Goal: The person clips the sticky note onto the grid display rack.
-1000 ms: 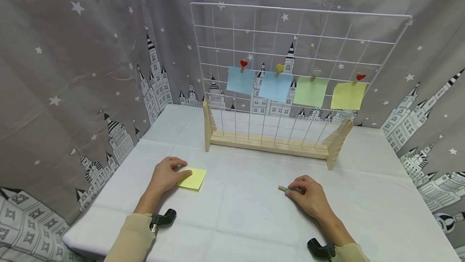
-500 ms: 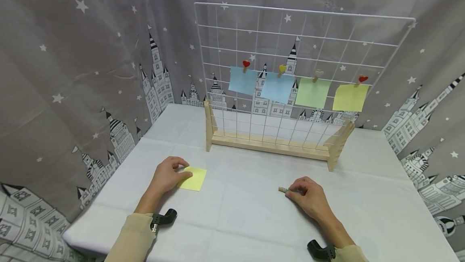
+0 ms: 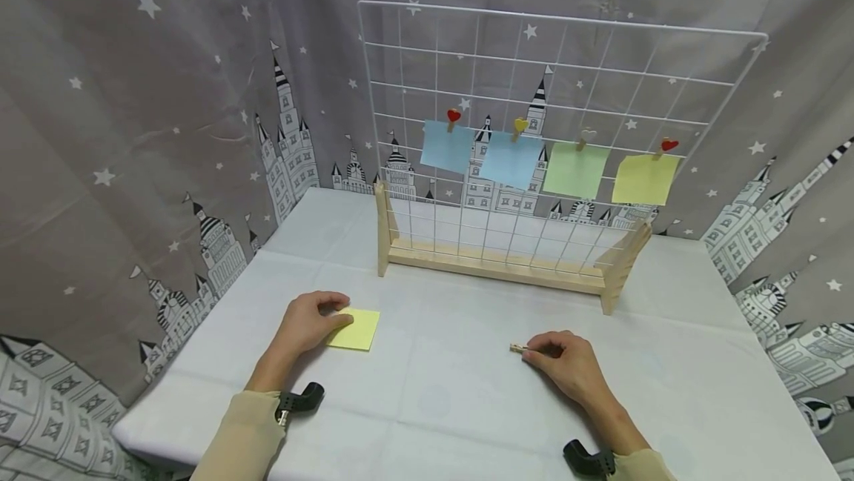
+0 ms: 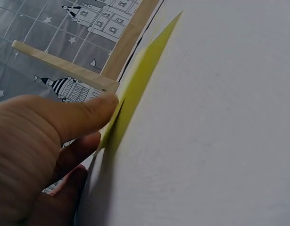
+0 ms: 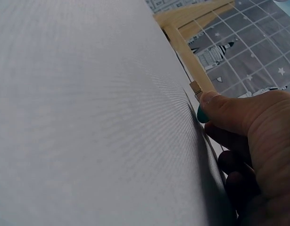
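Observation:
My left hand [image 3: 308, 324] pinches the left edge of a yellow sticky note [image 3: 361, 331] low over the white table; in the left wrist view the thumb lies on the paper [image 4: 144, 77]. My right hand [image 3: 567, 364] holds a small wooden clothespin [image 3: 517, 347] between thumb and fingers, close over the cloth. Seen from the right wrist, the clothespin's bare wooden end [image 5: 195, 87] sticks out past the thumb, with a teal piece [image 5: 202, 114] beneath it. The fingers hide the rest of the clip.
Behind both hands stands a white wire grid [image 3: 560, 19] on a wooden base [image 3: 494, 267]. Heart clips hold two blue notes [image 3: 445, 147], a green note [image 3: 575, 171] and a yellow note [image 3: 644, 181] on it. A grey castle-print curtain [image 3: 167, 81] surrounds the table [image 3: 440, 392].
The right hand has lowered slightly, and the clothespin has turned a little in its fingers. My left hand and the sticky note have barely moved.

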Available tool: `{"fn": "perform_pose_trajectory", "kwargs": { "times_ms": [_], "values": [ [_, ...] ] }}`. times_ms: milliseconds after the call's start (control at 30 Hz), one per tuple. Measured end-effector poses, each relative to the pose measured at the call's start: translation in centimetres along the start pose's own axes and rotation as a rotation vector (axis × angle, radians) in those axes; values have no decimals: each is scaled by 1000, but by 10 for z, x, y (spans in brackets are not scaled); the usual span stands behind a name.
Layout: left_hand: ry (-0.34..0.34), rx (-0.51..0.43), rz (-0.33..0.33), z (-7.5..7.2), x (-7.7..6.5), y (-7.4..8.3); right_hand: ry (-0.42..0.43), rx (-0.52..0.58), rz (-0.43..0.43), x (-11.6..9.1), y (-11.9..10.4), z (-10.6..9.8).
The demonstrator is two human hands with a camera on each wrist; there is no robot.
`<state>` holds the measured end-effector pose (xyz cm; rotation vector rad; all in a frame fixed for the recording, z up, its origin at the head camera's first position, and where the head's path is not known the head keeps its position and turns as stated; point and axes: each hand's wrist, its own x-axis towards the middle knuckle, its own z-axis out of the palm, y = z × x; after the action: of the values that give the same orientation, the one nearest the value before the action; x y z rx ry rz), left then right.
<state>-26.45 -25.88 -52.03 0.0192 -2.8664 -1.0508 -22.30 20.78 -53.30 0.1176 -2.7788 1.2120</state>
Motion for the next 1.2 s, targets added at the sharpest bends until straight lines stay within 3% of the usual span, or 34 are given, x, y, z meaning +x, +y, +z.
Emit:
{"fn": "perform_pose_trajectory", "kwargs": {
  "times_ms": [367, 700, 1200],
  "values": [
    [-31, 55, 1, -2, 1, 2, 0, -5, -6, 1, 0, -1],
    [-23, 31, -18, -2, -1, 1, 1, 1, 7, 0, -1, -1],
    [-8, -1, 14, -5, -1, 2, -6, 234, 74, 3, -7, -4]
  ]
}}
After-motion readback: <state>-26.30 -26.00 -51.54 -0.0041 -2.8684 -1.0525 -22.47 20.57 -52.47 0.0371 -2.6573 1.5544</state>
